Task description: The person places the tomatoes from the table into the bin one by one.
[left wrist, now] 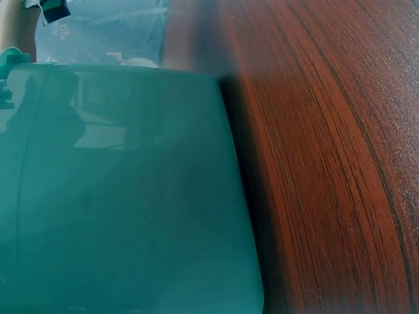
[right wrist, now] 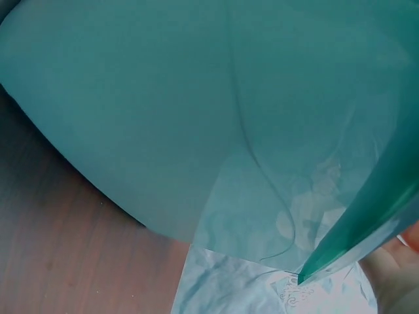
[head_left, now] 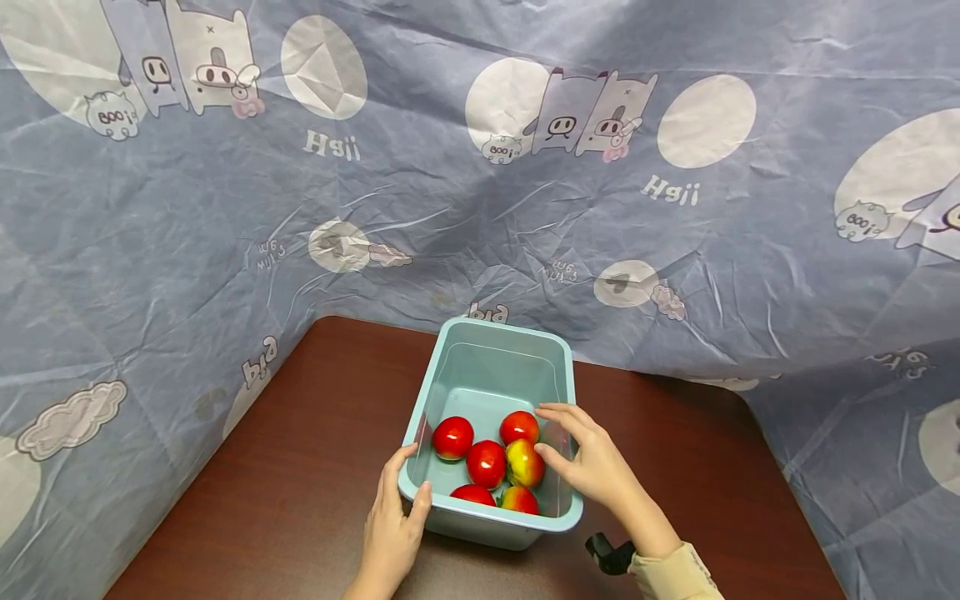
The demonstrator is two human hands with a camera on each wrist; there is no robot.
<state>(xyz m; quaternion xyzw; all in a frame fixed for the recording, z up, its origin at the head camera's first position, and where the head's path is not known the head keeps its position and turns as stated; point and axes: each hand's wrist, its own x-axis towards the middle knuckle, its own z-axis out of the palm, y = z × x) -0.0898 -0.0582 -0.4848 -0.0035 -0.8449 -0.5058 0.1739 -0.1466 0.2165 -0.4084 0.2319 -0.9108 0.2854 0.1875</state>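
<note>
**Both hands on the apple bin — slip and tip risks**

Left hand (head_left: 393, 525) grips the bin's near-left corner, thumb hooked over the rim, fingers down the outer wall. Right hand (head_left: 592, 458) lies on the bin's right rim, fingers fairly straight and reaching over the edge toward the apples; whether it actually pinches the rim, cannot tell.

The teal plastic bin (head_left: 495, 333) sits on the dark wooden table (head_left: 315, 433), near the table's front edge. Six red apples (head_left: 487, 462) are bunched at the bin's near end; its far end holds nothing.

Risks, as a judgement: load is all at the near end, so a lift could tilt the bin toward the person and roll the apples. Smooth wall and a one-corner hold could let the bin slip or twist. The right hand's loose contact gives little support. The patterned blue sheet (head_left: 480, 208) hangs just behind the bin and could snag if the bin is pushed back.
</note>
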